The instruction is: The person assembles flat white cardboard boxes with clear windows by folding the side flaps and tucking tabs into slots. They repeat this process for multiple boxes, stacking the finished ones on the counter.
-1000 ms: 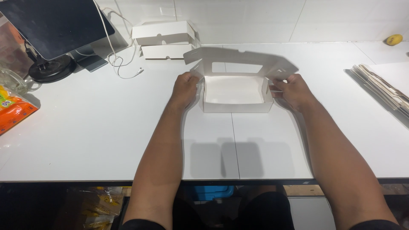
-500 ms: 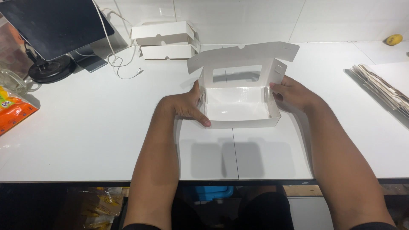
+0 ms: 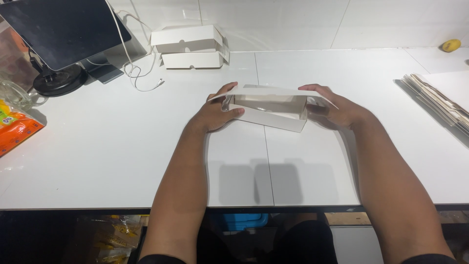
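Two hands, left hand (image 3: pixel 215 113) and right hand (image 3: pixel 334 106), are clasped on a white cardboard box (image 3: pixel 271 110) mid-tabletop (image 3: pixel 122 151). Lid closing appears underway; next, the flap tucked squarely.

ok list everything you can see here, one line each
box: 1, white card, lid partly down, centre of table, held at both ends
closed boxes: 2, white, stacked at the back by the wall
tablet: 1, dark screen, on a black stand, back left
cable: 1, white, trailing from the tablet onto the table
packet: 1, orange, left edge
glass jar: 1, clear, left edge behind the packet
flat card stack: 1, pale, right edge
yellow fruit: 1, back right corner
table: 1, white
left hand: on the box's left end
right hand: on the box's right end
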